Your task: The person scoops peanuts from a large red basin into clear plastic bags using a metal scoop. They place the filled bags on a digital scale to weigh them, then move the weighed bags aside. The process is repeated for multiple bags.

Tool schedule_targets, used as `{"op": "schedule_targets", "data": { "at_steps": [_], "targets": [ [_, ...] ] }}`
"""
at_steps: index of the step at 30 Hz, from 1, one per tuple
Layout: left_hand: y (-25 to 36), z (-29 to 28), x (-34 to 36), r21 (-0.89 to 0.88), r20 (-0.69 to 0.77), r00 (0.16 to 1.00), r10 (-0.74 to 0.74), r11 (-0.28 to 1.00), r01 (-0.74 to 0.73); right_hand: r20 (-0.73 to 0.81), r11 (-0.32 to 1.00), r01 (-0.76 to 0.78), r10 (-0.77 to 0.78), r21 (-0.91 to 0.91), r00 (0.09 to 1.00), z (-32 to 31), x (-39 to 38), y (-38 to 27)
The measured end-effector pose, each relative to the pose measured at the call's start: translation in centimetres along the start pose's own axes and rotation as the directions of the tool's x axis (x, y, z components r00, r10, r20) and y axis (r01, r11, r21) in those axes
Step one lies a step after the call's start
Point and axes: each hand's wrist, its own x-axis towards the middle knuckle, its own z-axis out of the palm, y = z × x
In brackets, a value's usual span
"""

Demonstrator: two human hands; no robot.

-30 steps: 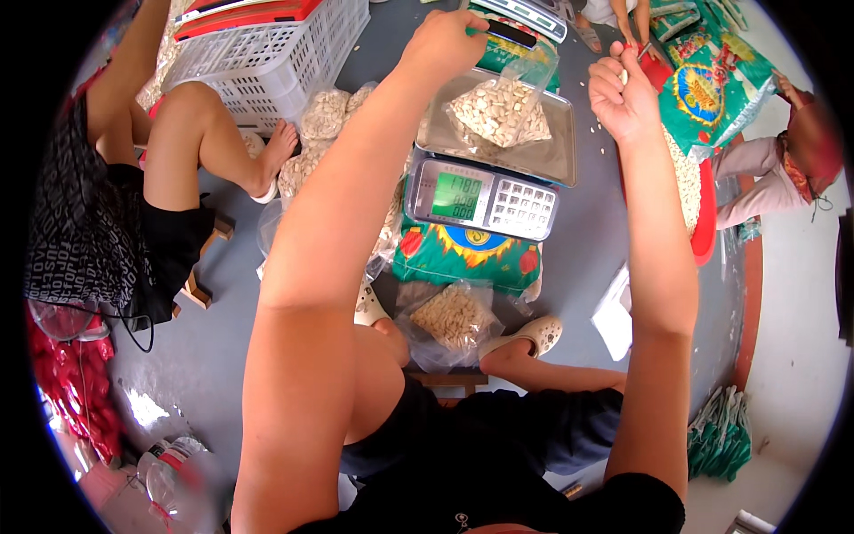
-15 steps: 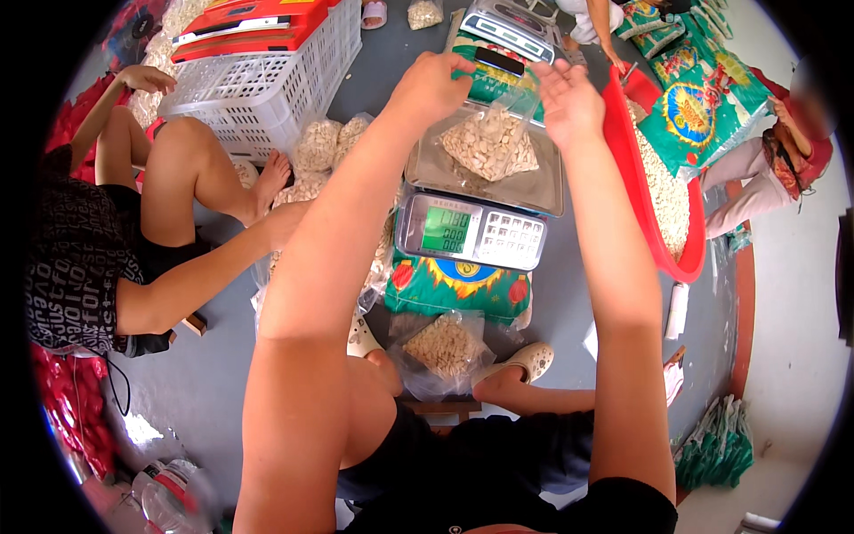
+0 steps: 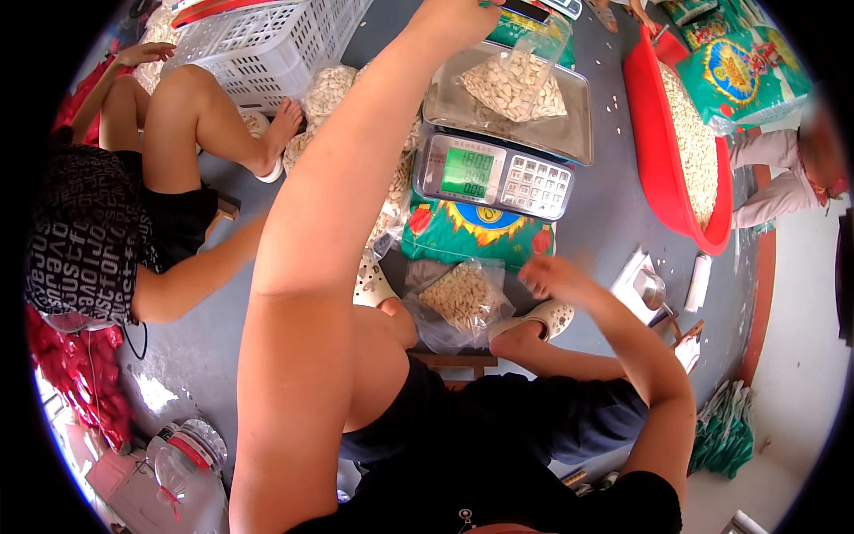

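Note:
My left hand (image 3: 454,25) is at the top edge, beyond the scale, near a black flat object (image 3: 527,9); its fingers are partly cut off. A clear plastic bag of pale, flat seed-like pieces (image 3: 511,86) lies on the metal pan of the digital scale (image 3: 494,175). The scale has a lit green display and rests on a green printed sack (image 3: 480,233). Low in front of the scale, my right hand (image 3: 562,278) has loosely curled fingers with nothing visible in them. Closest to it is another clear bag of the pale pieces (image 3: 461,298), on the floor between my feet.
A red tub (image 3: 654,178) of pale pieces stands at the right, with a green sack (image 3: 747,76) and a person beyond. Several filled bags (image 3: 329,87) lie left of the scale. A white crate (image 3: 258,58) and a seated person (image 3: 89,236) are at the left.
My right hand has left the far side of the scale pan and come down near me, in front of the scale. My left hand stays far out. The view has shifted slightly.

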Motion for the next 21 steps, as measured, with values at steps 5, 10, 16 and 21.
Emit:
{"op": "schedule_targets", "data": {
  "at_steps": [5,10,16,21],
  "targets": [
    [0.8,1.2,0.2,0.015,-0.022,0.991,0.135,0.991,-0.135,0.176,0.987,-0.035,0.062,-0.155,0.982,4.0,-2.7,2.4],
    [5.8,4.2,-1.5,0.213,-0.226,0.974,0.010,0.976,0.039,0.097,0.994,-0.022,0.033,-0.108,0.995,3.3,-5.3,2.0],
    [6.9,6.7,-0.5,0.528,0.163,0.901,-0.402,0.807,0.265,0.034,0.998,0.063,-0.063,0.006,0.997,1.8,-7.2,2.9],
    [6.2,10.0,-1.2,0.581,0.199,0.880,-0.431,0.775,0.248,0.050,0.997,0.081,-0.080,-0.011,0.995,2.2,-7.0,4.2]
  ]
}}
